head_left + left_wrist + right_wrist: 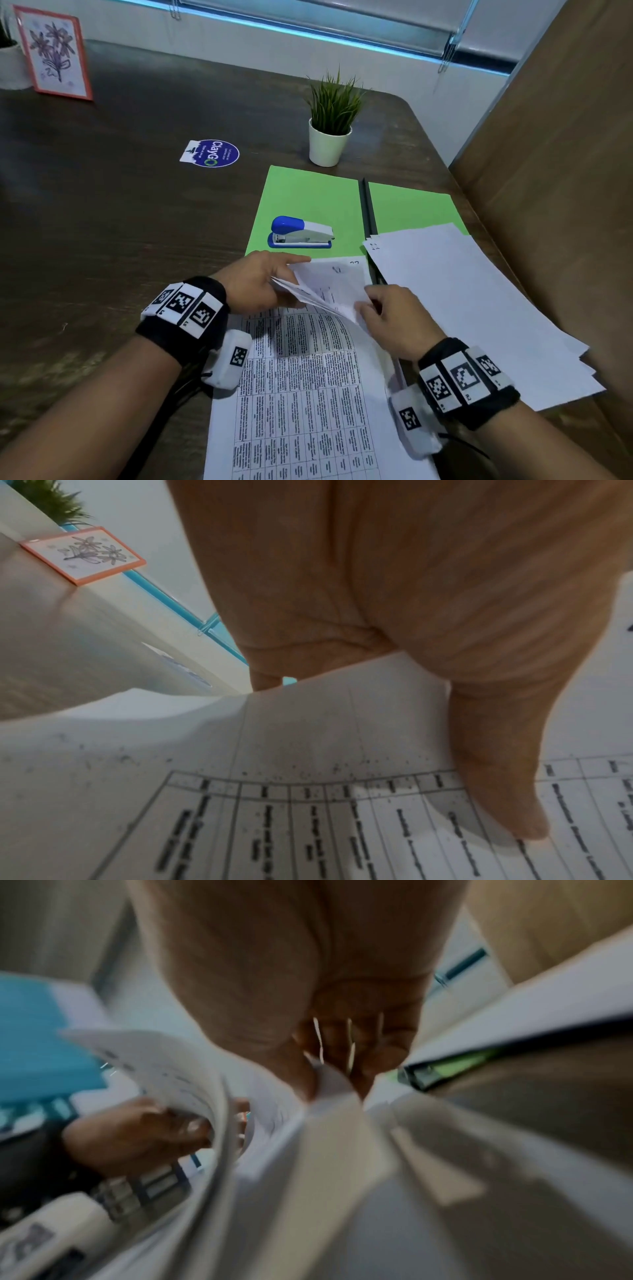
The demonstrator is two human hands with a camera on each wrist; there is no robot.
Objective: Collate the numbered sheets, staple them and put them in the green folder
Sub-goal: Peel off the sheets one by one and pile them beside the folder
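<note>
Head view shows both my hands on the numbered sheets (pixel 301 377) beside the stapler (pixel 301 233) on the green folder (pixel 308 198); my left hand (pixel 257 281) and right hand (pixel 394 318) pinch lifted corners; I should fan slowly, reading each number.

Green folder (pixel 308 195), blue-and-white stapler (pixel 301 232), white sheets (pixel 301 387) with black printed tables, dark brown table (pixel 120 212), white pot (pixel 327 145), orange-framed purple flower picture (pixel 53 51).
</note>
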